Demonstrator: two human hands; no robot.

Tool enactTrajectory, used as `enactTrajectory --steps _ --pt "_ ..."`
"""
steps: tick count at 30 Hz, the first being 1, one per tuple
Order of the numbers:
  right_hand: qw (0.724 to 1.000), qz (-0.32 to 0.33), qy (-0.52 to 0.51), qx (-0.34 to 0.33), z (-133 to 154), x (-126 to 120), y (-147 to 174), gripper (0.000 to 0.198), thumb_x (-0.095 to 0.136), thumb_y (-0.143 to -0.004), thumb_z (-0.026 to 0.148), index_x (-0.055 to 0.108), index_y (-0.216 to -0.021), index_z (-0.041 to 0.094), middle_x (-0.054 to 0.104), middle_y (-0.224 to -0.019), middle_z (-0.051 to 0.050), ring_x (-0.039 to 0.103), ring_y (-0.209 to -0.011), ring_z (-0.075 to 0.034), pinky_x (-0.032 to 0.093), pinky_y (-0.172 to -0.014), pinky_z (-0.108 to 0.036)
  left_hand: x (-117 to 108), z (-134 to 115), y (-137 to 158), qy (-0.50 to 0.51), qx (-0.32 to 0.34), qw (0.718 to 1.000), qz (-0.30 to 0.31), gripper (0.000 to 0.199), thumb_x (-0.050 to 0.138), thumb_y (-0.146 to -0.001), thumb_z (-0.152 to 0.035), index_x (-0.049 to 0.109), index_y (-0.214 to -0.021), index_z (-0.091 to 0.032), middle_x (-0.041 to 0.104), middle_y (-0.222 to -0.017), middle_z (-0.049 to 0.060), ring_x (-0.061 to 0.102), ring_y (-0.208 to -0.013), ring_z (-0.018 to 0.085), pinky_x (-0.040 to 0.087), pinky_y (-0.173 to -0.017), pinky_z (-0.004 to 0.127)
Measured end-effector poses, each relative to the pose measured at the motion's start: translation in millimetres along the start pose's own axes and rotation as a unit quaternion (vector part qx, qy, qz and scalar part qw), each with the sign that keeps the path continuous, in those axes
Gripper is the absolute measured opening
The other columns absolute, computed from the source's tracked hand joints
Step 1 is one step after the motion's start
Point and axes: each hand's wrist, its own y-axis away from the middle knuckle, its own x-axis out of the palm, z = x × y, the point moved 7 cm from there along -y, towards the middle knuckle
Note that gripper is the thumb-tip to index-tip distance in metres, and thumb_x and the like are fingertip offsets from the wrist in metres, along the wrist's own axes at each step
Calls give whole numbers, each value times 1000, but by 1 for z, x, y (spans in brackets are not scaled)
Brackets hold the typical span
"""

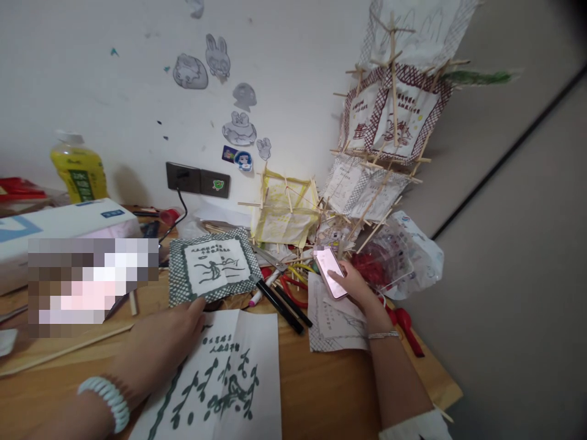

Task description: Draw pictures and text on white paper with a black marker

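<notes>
My right hand grips a phone with a bright pinkish screen, one digit lying over the screen. My left hand lies low over the left edge of a white sheet drawn with dark green leaves and writing. Its fingertips reach the lower edge of a second drawing with a green crosshatched border; they are partly hidden. Beneath the phone is a pale sheet with a grey patterned border. Black markers lie between the hands.
Paper-covered stick frames rise at the back right, near a smaller yellow one. Scissors, a plastic bag and red balloons lie about. A yellow bottle and white box stand left.
</notes>
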Motion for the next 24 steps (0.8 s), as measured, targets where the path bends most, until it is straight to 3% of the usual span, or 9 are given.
enactTrajectory --steps 6,15,20,24 --pt "994 -34 84 61 3 5 4 60 83 -52 40 60 -103 20 66 -107 -12 62 -97 -30 49 -77 -36 0 -2 0 -20 3 1000 3 29 23 -93 -24 51 -92 -17 67 -83 15 67 -74 31 43 -59 39" --pt "989 -67 97 92 9 6 7 47 75 -58 36 58 -99 19 67 -96 -11 65 -83 -27 46 -61 -30 2 -1 0 -37 13 999 -12 30 21 -94 -22 50 -91 -17 66 -82 14 66 -73 31 43 -60 39" --pt "988 -73 89 105 4 4 6 45 73 -60 37 57 -99 21 68 -90 -9 66 -81 -28 46 -62 -32 1 -2 2 -35 6 999 10 30 21 -94 -20 51 -95 -15 67 -85 16 67 -76 32 46 -63 41" --pt "993 -56 66 75 0 4 5 46 71 -62 37 56 -102 21 68 -96 -11 65 -85 -29 48 -66 -34 -4 -6 2 -31 5 999 15 31 22 -93 -20 52 -96 -14 66 -87 17 67 -77 33 46 -63 42"
